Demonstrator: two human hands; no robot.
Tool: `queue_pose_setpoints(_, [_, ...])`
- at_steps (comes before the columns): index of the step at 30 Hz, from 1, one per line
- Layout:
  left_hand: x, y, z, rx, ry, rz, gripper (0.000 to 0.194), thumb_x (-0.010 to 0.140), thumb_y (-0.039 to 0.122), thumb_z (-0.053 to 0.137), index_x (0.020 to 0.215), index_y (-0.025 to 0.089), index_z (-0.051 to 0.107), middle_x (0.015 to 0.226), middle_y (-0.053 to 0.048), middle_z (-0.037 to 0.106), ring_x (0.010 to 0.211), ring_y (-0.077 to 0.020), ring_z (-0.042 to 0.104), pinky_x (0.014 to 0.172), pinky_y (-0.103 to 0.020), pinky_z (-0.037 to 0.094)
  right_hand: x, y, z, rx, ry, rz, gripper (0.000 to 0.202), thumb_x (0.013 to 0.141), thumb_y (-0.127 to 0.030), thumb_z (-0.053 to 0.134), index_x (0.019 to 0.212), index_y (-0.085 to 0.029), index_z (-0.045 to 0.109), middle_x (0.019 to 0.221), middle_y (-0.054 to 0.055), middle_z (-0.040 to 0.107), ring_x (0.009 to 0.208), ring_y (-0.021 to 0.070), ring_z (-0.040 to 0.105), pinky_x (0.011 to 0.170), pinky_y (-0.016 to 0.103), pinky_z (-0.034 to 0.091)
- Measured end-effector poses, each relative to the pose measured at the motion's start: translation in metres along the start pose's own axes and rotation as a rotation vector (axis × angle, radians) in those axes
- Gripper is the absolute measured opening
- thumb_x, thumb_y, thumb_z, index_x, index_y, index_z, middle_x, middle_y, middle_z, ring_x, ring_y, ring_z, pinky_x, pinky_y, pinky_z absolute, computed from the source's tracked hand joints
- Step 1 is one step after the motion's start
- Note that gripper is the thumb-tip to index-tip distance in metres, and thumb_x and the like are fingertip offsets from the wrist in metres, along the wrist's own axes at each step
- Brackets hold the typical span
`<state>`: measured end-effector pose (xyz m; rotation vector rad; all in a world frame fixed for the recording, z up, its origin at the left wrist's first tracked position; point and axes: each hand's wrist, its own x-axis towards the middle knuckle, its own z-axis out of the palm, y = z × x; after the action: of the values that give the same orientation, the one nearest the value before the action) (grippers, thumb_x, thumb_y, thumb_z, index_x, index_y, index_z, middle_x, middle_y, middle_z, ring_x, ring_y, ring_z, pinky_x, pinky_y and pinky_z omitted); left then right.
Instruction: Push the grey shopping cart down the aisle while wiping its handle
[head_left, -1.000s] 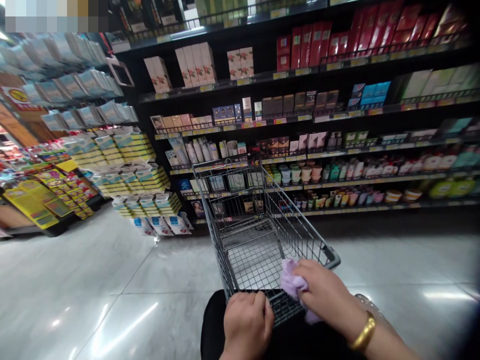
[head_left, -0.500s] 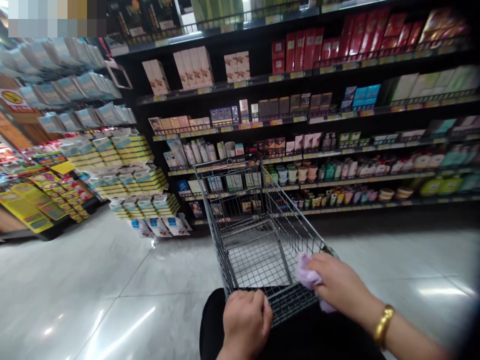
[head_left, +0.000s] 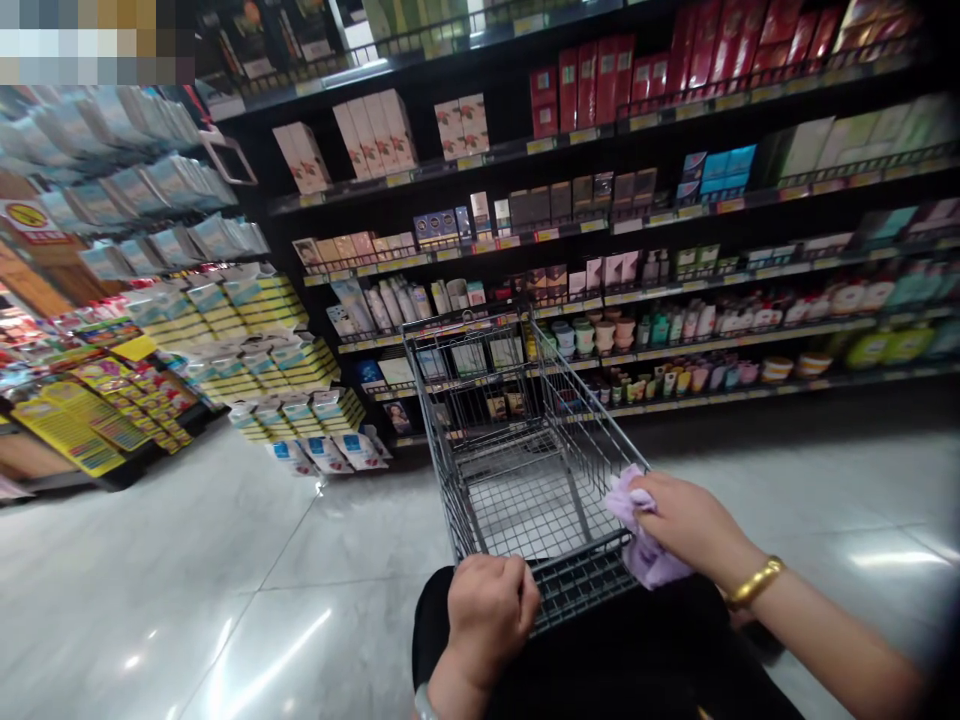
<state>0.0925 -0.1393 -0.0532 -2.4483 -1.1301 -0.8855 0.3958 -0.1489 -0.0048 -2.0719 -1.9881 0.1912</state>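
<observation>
Facing stocked shelves (head_left: 750,341), your left hand (head_left: 493,605) closes over the near edge of the shopping cart (head_left: 581,594); your right hand (head_left: 694,520) clutches a purple cloth (head_left: 651,562) at its right rim

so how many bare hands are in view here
2: the left hand, closed over the near left corner of the shopping cart, and the right hand, gripping a purple cloth at the right side. No others show.

No wording is legible; the white-and-red sign (head_left: 34,222) at far left bears a yellow round symbol, its lettering blurred.
</observation>
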Motion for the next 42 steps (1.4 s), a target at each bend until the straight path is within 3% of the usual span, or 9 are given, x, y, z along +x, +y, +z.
queue_pose_setpoints(9, [0.0, -0.039, -0.002, 0.057, 0.001, 0.049, 0.026, 0.088, 0.023, 0.052, 0.063, 0.022, 0.054, 0.055, 0.003, 0.057, 0.057, -0.0144, 0.056, 0.067, -0.032, 0.039, -0.004, -0.047, 0.002, -0.029, -0.021, -0.08, 0.018, 0.078, -0.02, 0.052, 0.087, -0.02, 0.068, 0.088, 0.006, 0.066, 0.077, 0.0179, 0.058, 0.068, 0.029, 0.032])
queue_pose_setpoints(14, [0.001, -0.069, -0.01, 0.107, -0.044, 0.086, 0.033, 0.091, 0.024, 0.051, 0.059, 0.022, 0.056, 0.054, 0.001, 0.058, 0.057, -0.014, 0.056, 0.066, -0.03, 0.039, -0.01, -0.086, 0.007, 0.059, -0.002, -0.292, 0.022, 0.078, -0.019, 0.055, 0.096, -0.021, 0.068, 0.096, 0.006, 0.067, 0.09, 0.0202, 0.059, 0.075, 0.029, 0.036])
queue_pose_setpoints(18, [0.001, -0.088, -0.008, 0.111, -0.084, 0.087, 0.038, 0.094, 0.027, 0.05, 0.057, 0.021, 0.058, 0.053, 0.0, 0.059, 0.056, -0.0142, 0.055, 0.065, -0.03, 0.037, -0.003, -0.067, -0.004, 0.066, -0.052, -0.214, 0.013, 0.075, -0.017, 0.056, 0.081, -0.021, 0.066, 0.088, 0.003, 0.066, 0.083, 0.0179, 0.057, 0.069, 0.028, 0.034])
queue_pose_setpoints(22, [0.0, -0.099, -0.002, 0.122, -0.087, 0.086, 0.039, 0.094, 0.028, 0.051, 0.056, 0.021, 0.058, 0.054, -0.001, 0.059, 0.058, -0.0149, 0.054, 0.066, -0.03, 0.037, -0.006, -0.039, -0.001, 0.139, 0.044, -0.116, 0.012, 0.073, -0.015, 0.053, 0.073, -0.02, 0.063, 0.086, 0.004, 0.065, 0.084, 0.018, 0.055, 0.074, 0.028, 0.036])
queue_pose_setpoints(29, [-0.002, -0.126, -0.001, 0.147, -0.075, 0.088, 0.036, 0.093, 0.026, 0.049, 0.057, 0.021, 0.054, 0.055, -0.001, 0.057, 0.06, -0.0163, 0.053, 0.068, -0.031, 0.039, -0.028, -0.049, 0.028, 0.589, 0.051, -0.444, 0.014, 0.072, -0.013, 0.056, 0.078, -0.02, 0.066, 0.083, 0.004, 0.063, 0.087, 0.019, 0.055, 0.08, 0.03, 0.043])
queue_pose_setpoints(34, [-0.003, -0.157, -0.006, 0.085, -0.106, 0.054, 0.033, 0.092, 0.023, 0.046, 0.059, 0.022, 0.054, 0.058, -0.001, 0.057, 0.066, -0.016, 0.058, 0.08, -0.032, 0.047, -0.006, -0.031, 0.033, 0.762, 0.169, -0.258, 0.018, 0.074, -0.013, 0.053, 0.082, -0.019, 0.067, 0.086, 0.005, 0.065, 0.086, 0.0195, 0.058, 0.081, 0.033, 0.046])
queue_pose_setpoints(37, [-0.003, -0.173, -0.014, 0.06, -0.112, 0.023, 0.031, 0.092, 0.022, 0.047, 0.062, 0.022, 0.056, 0.059, 0.001, 0.058, 0.065, -0.0147, 0.059, 0.092, -0.035, 0.047, 0.002, -0.035, 0.036, 0.715, 0.136, -0.35, 0.02, 0.07, -0.01, 0.056, 0.083, -0.02, 0.068, 0.089, 0.005, 0.066, 0.089, 0.0198, 0.058, 0.082, 0.033, 0.045])
queue_pose_setpoints(40, [0.002, -0.167, -0.027, 0.082, -0.073, -0.035, 0.022, 0.091, 0.021, 0.051, 0.074, 0.022, 0.064, 0.071, 0.001, 0.068, 0.073, -0.0161, 0.064, 0.099, -0.04, 0.044, 0.011, -0.048, 0.034, 0.636, 0.014, -0.548, 0.029, 0.063, -0.005, 0.058, 0.084, -0.022, 0.069, 0.087, 0.002, 0.066, 0.089, 0.0189, 0.056, 0.079, 0.03, 0.043])
queue_pose_setpoints(42, [0.008, -0.143, -0.032, 0.059, -0.02, -0.09, 0.018, 0.092, 0.02, 0.05, 0.086, 0.023, 0.067, 0.082, -0.001, 0.072, 0.082, -0.0178, 0.066, 0.102, -0.043, 0.042, 0.023, -0.055, 0.032, 0.561, -0.005, -0.576, 0.029, 0.062, -0.004, 0.059, 0.082, -0.022, 0.068, 0.087, 0.002, 0.066, 0.09, 0.0188, 0.055, 0.079, 0.029, 0.042])
